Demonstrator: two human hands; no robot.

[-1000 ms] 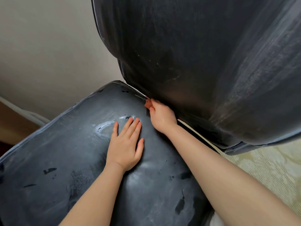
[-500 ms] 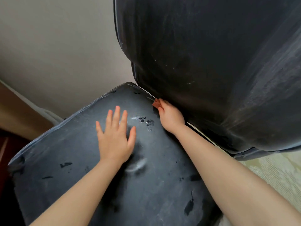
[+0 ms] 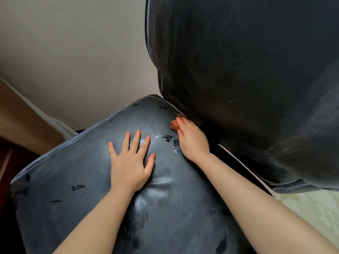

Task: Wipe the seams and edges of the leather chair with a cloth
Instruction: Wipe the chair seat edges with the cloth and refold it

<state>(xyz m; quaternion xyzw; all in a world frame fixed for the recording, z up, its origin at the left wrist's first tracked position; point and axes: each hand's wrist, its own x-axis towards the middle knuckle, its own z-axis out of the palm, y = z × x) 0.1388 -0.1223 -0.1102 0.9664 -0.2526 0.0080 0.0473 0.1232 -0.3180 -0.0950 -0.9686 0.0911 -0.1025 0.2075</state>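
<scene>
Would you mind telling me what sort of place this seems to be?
Probably a room in a home, though little shows. A worn black leather chair stands near a plain beige wall, with pale patterned flooring beside it and a white skirting board along the wall.

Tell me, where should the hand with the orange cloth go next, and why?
Probably slide it a little further along the crease toward the seat's far corner. The right hand holds the orange cloth pressed where the seat cushion meets the backrest, and a short stretch of that seam lies ahead of it. The left hand rests flat on the cushion, steadying it.
</scene>
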